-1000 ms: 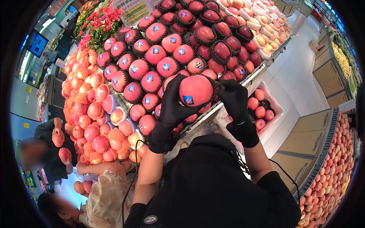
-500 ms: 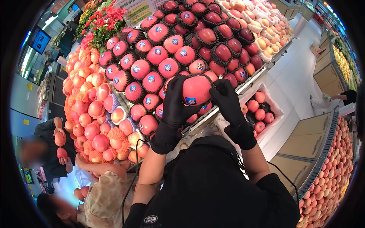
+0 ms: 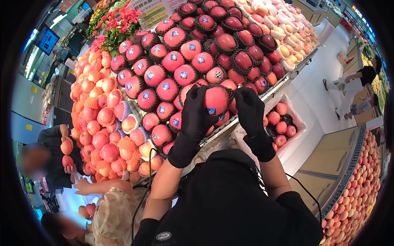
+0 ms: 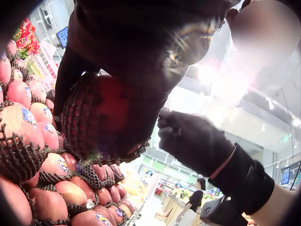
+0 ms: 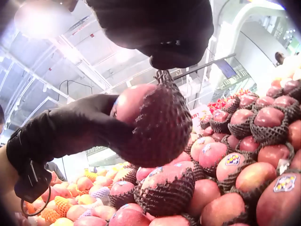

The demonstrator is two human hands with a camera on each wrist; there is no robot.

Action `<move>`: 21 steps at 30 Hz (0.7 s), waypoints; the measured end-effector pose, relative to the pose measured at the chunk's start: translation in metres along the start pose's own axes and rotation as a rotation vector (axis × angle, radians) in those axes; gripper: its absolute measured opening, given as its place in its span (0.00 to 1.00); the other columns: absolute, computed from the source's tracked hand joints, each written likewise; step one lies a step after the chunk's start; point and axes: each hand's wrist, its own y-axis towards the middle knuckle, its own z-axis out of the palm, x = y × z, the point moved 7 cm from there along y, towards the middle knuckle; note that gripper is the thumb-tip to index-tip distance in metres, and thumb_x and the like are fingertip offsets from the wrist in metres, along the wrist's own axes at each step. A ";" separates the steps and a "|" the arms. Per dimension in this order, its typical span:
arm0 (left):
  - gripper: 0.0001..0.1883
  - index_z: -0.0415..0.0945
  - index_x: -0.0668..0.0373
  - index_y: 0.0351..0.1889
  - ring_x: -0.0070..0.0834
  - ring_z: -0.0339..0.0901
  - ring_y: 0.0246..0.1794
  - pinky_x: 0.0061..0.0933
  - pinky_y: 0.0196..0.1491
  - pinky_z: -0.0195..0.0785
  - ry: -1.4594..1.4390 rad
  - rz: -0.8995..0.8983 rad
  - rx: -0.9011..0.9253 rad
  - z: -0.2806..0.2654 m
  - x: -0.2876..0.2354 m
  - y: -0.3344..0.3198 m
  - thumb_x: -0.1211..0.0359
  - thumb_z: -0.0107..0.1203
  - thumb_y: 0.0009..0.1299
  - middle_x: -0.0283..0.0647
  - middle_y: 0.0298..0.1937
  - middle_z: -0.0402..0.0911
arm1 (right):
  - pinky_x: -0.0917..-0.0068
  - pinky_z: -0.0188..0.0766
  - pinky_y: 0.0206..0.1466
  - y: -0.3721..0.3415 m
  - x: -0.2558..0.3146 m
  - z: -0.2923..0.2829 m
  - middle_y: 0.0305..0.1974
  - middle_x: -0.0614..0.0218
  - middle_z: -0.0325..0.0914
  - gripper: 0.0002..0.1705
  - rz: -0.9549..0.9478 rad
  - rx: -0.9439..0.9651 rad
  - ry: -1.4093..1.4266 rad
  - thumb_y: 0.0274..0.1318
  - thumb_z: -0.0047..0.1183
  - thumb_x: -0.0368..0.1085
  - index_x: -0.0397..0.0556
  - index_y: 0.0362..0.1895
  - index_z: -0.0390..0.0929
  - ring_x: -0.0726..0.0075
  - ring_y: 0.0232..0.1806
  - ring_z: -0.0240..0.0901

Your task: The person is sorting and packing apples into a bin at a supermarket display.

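Observation:
My black-gloved left hand [image 3: 193, 112] grips a large red apple [image 3: 216, 101] with a blue sticker, held above the front of the display. A black foam net [image 5: 167, 125] covers the side of this apple toward my right hand. My right hand [image 3: 250, 110], also gloved in black, has its fingers curled at the net's edge. In the right wrist view the net draws up to a point right at those fingertips, pinched there. The left wrist view shows the apple's netted underside, with my left hand [image 4: 127, 42] wrapped over it.
Stickered apples [image 3: 166, 90] in black nets fill the sloping display, with darker red ones [image 3: 242, 61] behind. Orange-netted fruit [image 3: 107, 117] lies at the left, beside two other people. A lined box of apples [image 3: 303, 128] stands at the right, near a fruit counter [image 3: 328, 164].
The held apple has turned a little, and my right hand has shifted slightly rightward from it. In the aisle at the right, people have come into view.

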 end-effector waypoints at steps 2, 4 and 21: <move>0.44 0.66 0.59 0.61 0.50 0.69 0.58 0.46 0.56 0.68 -0.064 -0.023 0.048 -0.003 -0.001 0.000 0.64 0.75 0.44 0.53 0.57 0.70 | 0.70 0.70 0.34 0.001 0.017 0.005 0.26 0.60 0.77 0.08 -0.221 0.011 -0.124 0.59 0.54 0.35 0.42 0.38 0.78 0.68 0.28 0.75; 0.44 0.65 0.59 0.61 0.50 0.69 0.58 0.45 0.57 0.67 -0.098 -0.007 0.039 -0.003 0.000 0.000 0.64 0.75 0.44 0.52 0.57 0.70 | 0.69 0.70 0.34 0.005 0.021 0.008 0.26 0.60 0.77 0.08 -0.141 0.069 -0.115 0.59 0.54 0.35 0.43 0.38 0.78 0.65 0.28 0.75; 0.44 0.66 0.56 0.62 0.50 0.66 0.59 0.46 0.59 0.65 -0.128 0.022 -0.076 -0.024 -0.010 0.001 0.71 0.72 0.42 0.50 0.56 0.70 | 0.70 0.71 0.45 0.014 0.005 0.017 0.46 0.63 0.75 0.17 -0.005 0.169 0.031 0.57 0.59 0.41 0.47 0.48 0.75 0.68 0.44 0.74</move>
